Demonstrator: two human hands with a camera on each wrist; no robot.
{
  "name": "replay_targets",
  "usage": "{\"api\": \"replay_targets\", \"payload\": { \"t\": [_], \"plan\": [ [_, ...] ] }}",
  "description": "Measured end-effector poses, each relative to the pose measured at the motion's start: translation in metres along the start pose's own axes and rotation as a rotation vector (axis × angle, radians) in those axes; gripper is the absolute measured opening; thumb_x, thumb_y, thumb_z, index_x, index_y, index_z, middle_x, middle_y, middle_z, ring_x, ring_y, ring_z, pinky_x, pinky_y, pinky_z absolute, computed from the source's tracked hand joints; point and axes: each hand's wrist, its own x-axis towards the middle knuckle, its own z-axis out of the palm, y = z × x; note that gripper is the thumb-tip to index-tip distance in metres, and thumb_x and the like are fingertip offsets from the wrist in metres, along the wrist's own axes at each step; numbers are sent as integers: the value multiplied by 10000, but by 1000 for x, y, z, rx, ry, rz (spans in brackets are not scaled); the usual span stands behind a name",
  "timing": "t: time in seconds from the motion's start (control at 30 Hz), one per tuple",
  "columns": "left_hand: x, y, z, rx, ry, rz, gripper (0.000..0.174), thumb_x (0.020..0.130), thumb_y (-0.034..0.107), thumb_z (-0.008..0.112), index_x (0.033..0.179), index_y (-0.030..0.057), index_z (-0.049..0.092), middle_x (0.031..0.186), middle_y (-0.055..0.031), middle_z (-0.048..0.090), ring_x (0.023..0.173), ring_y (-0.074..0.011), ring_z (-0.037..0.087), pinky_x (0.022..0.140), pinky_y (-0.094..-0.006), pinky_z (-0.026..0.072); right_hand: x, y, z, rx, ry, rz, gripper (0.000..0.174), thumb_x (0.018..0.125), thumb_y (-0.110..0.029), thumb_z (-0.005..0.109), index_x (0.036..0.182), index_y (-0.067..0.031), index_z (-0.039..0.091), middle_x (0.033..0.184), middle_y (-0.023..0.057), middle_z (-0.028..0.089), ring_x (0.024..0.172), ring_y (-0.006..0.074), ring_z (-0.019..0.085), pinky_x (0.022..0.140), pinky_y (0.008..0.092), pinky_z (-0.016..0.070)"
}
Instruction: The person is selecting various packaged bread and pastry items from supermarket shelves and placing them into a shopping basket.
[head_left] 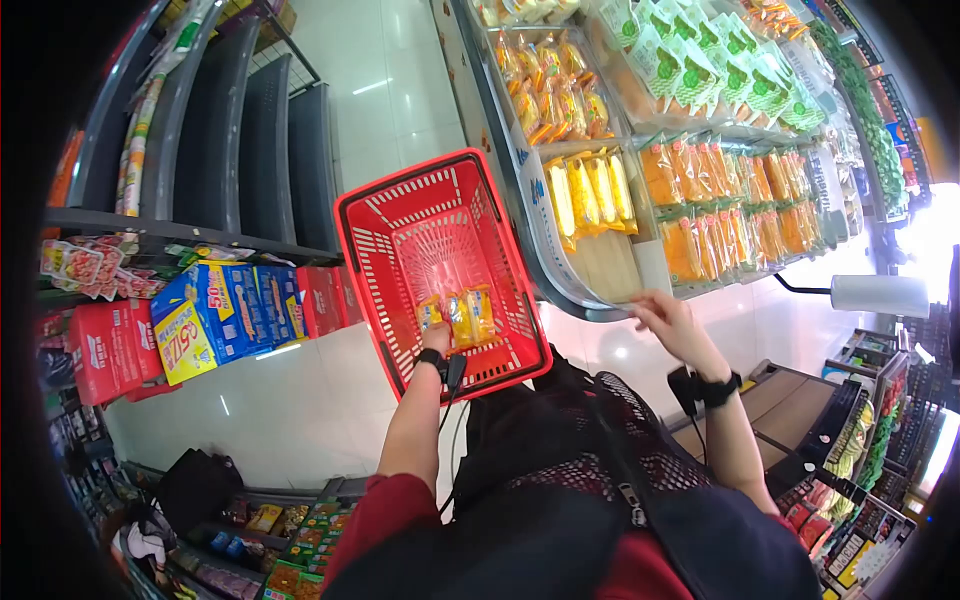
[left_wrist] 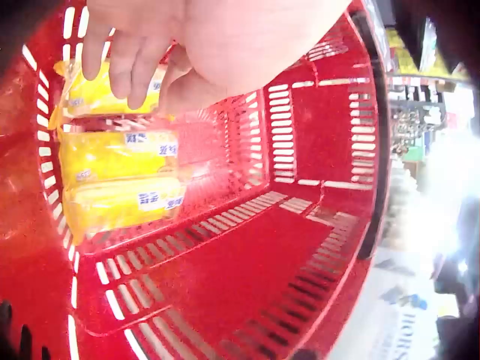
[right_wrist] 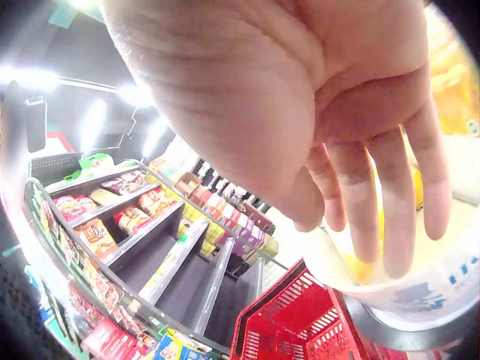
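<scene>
My left hand (head_left: 435, 338) reaches down into a red shopping basket (head_left: 395, 368). In the left wrist view, its fingers hang loosely over one yellow snack pack (left_wrist: 79, 97) at the basket's end. Two more yellow packs (left_wrist: 112, 154) lie side by side next to it, in clear wrappers with blue and white labels. My right hand (head_left: 675, 330) is held over the rounded corner of the bakery display, fingers extended and nothing in them. In the right wrist view, those fingers hang in front of the display's pale rim (right_wrist: 420, 296).
The display holds a row of long yellow packs (head_left: 595, 195), orange-brown packaged breads (head_left: 690, 245) and green-and-white bags (head_left: 680, 65). Grey shelves (head_left: 235, 130) stand across the aisle at left, with blue and yellow cartons (head_left: 235, 310) at their end. A white roll (head_left: 880, 296) sticks out at right.
</scene>
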Motion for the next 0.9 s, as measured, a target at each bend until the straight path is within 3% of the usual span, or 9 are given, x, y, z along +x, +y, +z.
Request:
{"api": "replay_targets", "payload": {
  "t": [0.1, 0.13, 0.17, 0.23, 0.33, 0.5, 0.7, 0.77, 0.9],
  "plan": [
    [-39, 26, -37, -280, 14, -92, 266, 853, 180, 535, 1101, 96, 578, 843, 14, 591, 607, -116, 531, 465, -269, 398, 59, -8, 14, -31, -2, 48, 270, 888, -235, 536, 948, 16, 617, 743, 118, 653, 702, 209, 650, 650, 322, 496],
    [-49, 28, -50, -383, -88, -128, 387, 867, 215, 537, 1239, 123, 482, 947, 19, 589, 747, -104, 550, 602, -272, 445, 83, -2, 15, -174, -22, -10, 323, 894, -280, 521, 938, 24, 622, 746, 116, 656, 663, 207, 646, 638, 318, 502],
    [-74, 53, -56, -450, -112, -180, 387, 886, 243, 524, 1254, 132, 471, 1064, 18, 571, 893, -101, 537, 755, -292, 448, 107, 6, 17, -316, -41, -69, 377, 899, -324, 507, 928, 31, 628, 749, 114, 659, 625, 205, 642, 625, 314, 508],
    [-106, 62, -73, -619, -81, -156, 400, 894, 249, 518, 1269, 130, 450, 1128, 8, 557, 968, -104, 529, 820, -304, 443, 144, 14, 32, -423, -122, -43, 493, 863, -432, 505, 825, 38, 650, 691, 139, 650, 612, 231, 644, 638, 350, 509],
    [-147, 56, -84, -737, -27, -106, 385, 881, 238, 552, 1243, 130, 476, 1106, 7, 576, 958, -114, 549, 847, -322, 449, 170, 4, 57, -526, -277, 184, 561, 827, -486, 510, 756, 53, 647, 647, 157, 642, 597, 236, 645, 644, 360, 514],
    [-180, 47, -72, -977, -35, -187, 250, 871, 199, 575, 1111, 136, 556, 1024, 9, 611, 939, -126, 565, 871, -335, 445, 179, 17, 60, -359, -266, 75, 457, 814, -374, 558, 725, 70, 623, 574, 149, 612, 640, 287, 645, 657, 379, 508],
    [-169, 68, -48, -942, -93, -204, 301, 876, 195, 556, 1167, 132, 523, 1031, -3, 596, 938, -141, 566, 893, -342, 434, 156, 3, 10, -203, -254, -58, 350, 866, -257, 530, 935, 80, 588, 842, 125, 637, 831, 168, 637, 729, 289, 507],
    [-167, 88, -33, -930, -164, -140, 323, 890, 232, 539, 1189, 117, 504, 1095, -29, 566, 965, -151, 555, 890, -324, 435, 126, -17, -7, 354, -189, 127, 359, 898, -291, 515, 993, 47, 593, 983, 97, 629, 921, 168, 598, 808, 287, 475],
    [-177, 149, 2, -870, -389, -92, 374, 898, 275, 534, 1226, 102, 484, 1134, -52, 561, 1007, -147, 541, 916, -339, 431, 66, -33, -31, 560, -270, 24, 366, 935, -258, 475, 1135, 42, 538, 1101, 64, 579, 1008, 159, 558, 881, 292, 442]
  ]
}}
